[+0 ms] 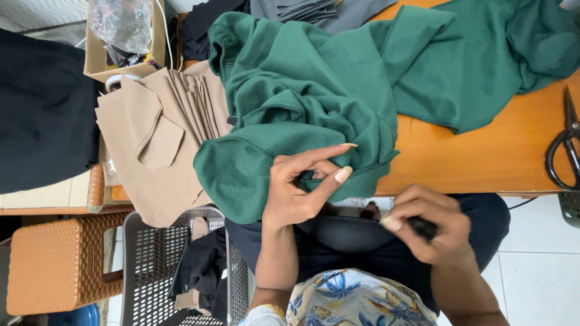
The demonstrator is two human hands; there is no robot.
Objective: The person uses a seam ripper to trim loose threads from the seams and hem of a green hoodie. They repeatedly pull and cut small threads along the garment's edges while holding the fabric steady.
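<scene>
A dark green fleece garment (302, 90) lies bunched across the orange wooden table (495, 151). My left hand (302, 187) pinches the garment's hem at the table's near edge, with thumb and fingers curled around the fabric. My right hand (429, 226) hovers over my lap just below the table edge, closed around a small black tool (422, 227) whose shape is mostly hidden. More of the green fabric spreads toward the far right of the table.
A stack of tan cut fabric pieces (157, 139) lies left of the green garment. Black scissors (565, 145) rest at the table's right edge. A cardboard box (96, 54) with plastic sits at the back left. A grey plastic basket (151, 265) and a brown stool (54, 265) stand below left.
</scene>
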